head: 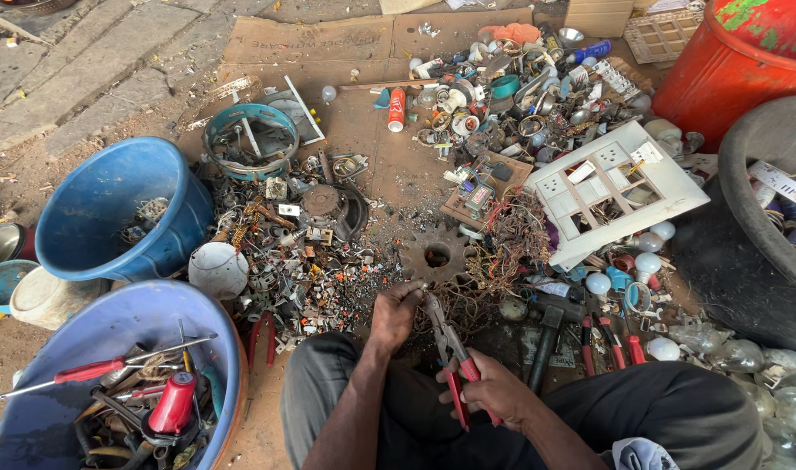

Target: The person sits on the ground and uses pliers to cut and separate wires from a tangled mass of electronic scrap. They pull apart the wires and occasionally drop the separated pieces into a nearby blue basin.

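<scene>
The right hand (494, 392) grips red-handled pliers (450, 344), long axis toward eleven o'clock, jaws meeting a small wire piece (barely visible) pinched by the left hand (396, 312).

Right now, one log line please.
left hand: pinching small scrap piece | right hand: gripping red-handled pliers | gear ahead

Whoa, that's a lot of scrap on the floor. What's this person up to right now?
A person sits on the ground among sorted scrap. The right hand grips red-handled pliers, their tip meeting a small piece pinched by the left hand over a tangle of thin wire. Nearby lie a rusty gear, a hammer, light bulbs and a white switch plate. Blue tubs at the person's left hold tools and parts.
</scene>
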